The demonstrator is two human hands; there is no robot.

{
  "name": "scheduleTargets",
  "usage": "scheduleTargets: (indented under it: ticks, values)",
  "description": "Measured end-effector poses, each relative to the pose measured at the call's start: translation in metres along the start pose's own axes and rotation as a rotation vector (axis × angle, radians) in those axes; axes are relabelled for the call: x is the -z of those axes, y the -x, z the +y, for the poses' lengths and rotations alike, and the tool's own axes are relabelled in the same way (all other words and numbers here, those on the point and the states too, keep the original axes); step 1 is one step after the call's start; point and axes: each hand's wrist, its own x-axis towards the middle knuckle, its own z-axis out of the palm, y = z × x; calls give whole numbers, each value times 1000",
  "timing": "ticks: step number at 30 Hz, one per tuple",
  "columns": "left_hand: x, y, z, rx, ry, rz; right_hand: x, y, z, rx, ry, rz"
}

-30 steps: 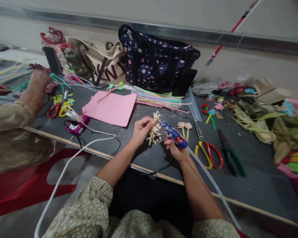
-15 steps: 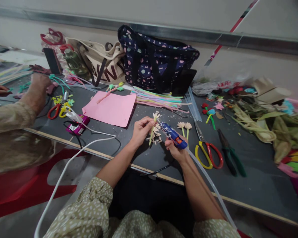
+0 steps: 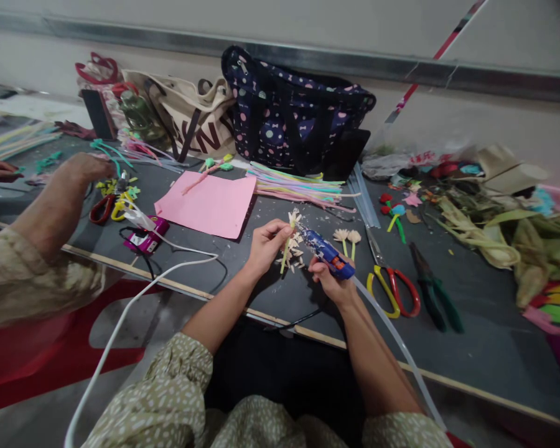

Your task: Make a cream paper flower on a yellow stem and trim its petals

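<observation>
My left hand [image 3: 269, 244] pinches a small handmade flower [image 3: 294, 219] with pale petals and a green stem that points down. My right hand [image 3: 327, 277] is wrapped around a blue glue gun [image 3: 327, 254], its body flecked with pale scraps. The gun's nozzle is close to the flower head; whether they touch I cannot tell. A clear glue stick trails from the back of the gun. Beneath the flower lies a pile of loose cream petals [image 3: 298, 255]. Two finished-looking cream flowers [image 3: 347, 236] lie just beyond the gun.
Scissors [image 3: 392, 289] and pliers [image 3: 434, 289] lie to the right, near dried husks [image 3: 478, 239]. Pink paper [image 3: 205, 205], pipe cleaners [image 3: 303, 185] and bags [image 3: 294, 118] are behind. A white cable [image 3: 135, 302] crosses the table edge. A co-worker's arm [image 3: 51, 205] reaches in at left.
The co-worker's hand at left has moved right, toward the scissors with red and yellow handles. My own hands, the flower and the glue gun have barely moved.
</observation>
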Motion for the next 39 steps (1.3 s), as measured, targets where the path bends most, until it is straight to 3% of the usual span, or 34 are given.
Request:
scheduleTargets:
  ticks: [39]
  values:
    - [-1,-1,2,8,42,14,-2,-1,-8,50,165,16]
